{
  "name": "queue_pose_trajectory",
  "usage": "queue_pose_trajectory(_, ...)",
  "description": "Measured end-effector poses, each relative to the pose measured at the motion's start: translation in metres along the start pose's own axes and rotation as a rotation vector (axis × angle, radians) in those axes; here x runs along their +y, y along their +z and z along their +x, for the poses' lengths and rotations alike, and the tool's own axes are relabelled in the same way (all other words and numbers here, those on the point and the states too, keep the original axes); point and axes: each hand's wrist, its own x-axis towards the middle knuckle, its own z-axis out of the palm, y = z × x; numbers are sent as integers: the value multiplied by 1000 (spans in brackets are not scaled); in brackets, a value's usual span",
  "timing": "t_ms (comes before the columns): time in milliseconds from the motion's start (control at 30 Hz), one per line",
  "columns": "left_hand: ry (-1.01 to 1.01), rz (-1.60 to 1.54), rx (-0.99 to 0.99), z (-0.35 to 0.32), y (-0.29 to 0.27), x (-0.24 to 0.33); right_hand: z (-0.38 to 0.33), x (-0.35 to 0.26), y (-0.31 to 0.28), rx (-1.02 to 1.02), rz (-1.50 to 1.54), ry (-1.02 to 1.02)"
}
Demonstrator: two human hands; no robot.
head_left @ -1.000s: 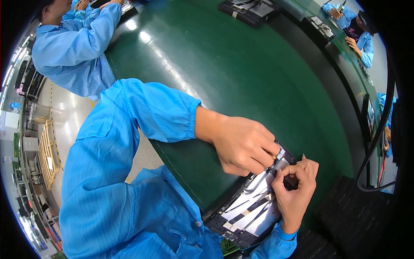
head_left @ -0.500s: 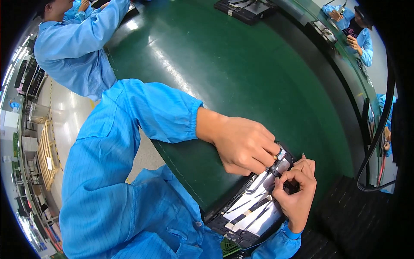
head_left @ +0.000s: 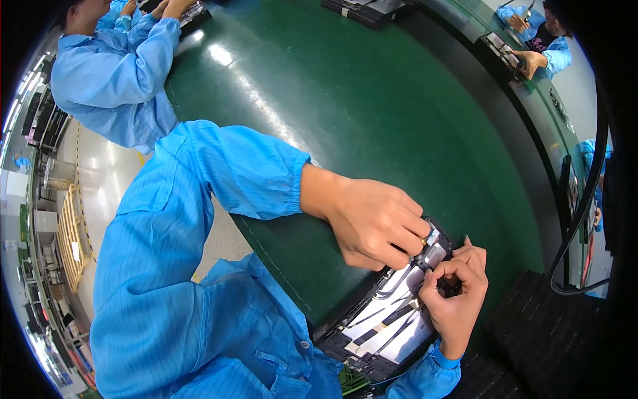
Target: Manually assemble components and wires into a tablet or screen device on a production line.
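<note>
Lining the left edge, cluttered shelves (head_left: 43,266) curve with the lens; a pale slatted rack (head_left: 73,239) stands beside them on the floor (head_left: 113,163). Upper left, a co-worker (head_left: 109,73) in a blue smock, arms out toward a dark unit at the top edge. Left to centre, the wearer's blue sleeve (head_left: 159,193) bends across to the left hand (head_left: 372,219), right of centre, knuckles up, yellowish ring on one finger. Its fingers curl down at the upper end of an opened device (head_left: 399,326); tips hidden, can't tell if that grip is apart or clamped on something. Device lies tilted at lower centre-right, near the tabletop (head_left: 332,100) edge: black frame, silvery panels, dark strips and cables. Another black unit (head_left: 369,12) sits at top centre. Right hand (head_left: 462,286) is over the device's right side, thumb and forefinger together in a loop; can't tell if anything thin is pinched between. Dark stacked items (head_left: 545,332) lower right, detail unclear. Upper right, another co-worker (head_left: 548,50) reaches to a unit (head_left: 498,53). Black cable (head_left: 578,226) loops down the right side.
</note>
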Motion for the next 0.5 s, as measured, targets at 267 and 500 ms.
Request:
queue_pose_trajectory(267,-231,39,-7,7,-3,23,2,-4,-6,-64,-23,-39)
queue_pose_trajectory(500,-551,129,-60,16,-3,63,6,-7,-7,-41,-24,-44)
